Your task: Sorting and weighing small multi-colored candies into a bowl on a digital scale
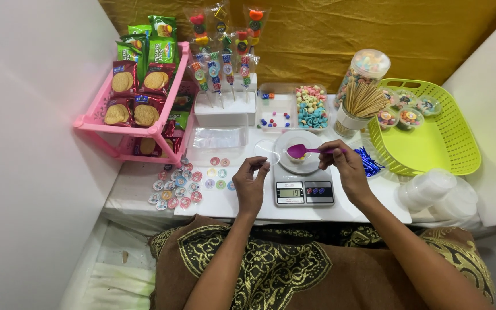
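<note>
My right hand (345, 166) holds a purple spoon (301, 151) by its handle, its bowl over a small clear cup (297, 158) with yellowish sweets that stands on a digital kitchen scale (303, 183). My left hand (251, 181) pinches a clear round lid (267, 152) just left of the scale's pan. A divided clear tray (294, 109) with pastel ring sweets and small coloured sweets lies right behind the scale.
A pink rack (139, 123) of biscuit packets stands at the left, candy skewers (225, 63) in a white block behind. Round stickers (182, 183) lie front left. At the right are wooden sticks (363, 100) in a cup, a sweets jar (365, 66), a green basket (431, 143), blue twist ties (367, 161) and stacked clear cups (434, 189).
</note>
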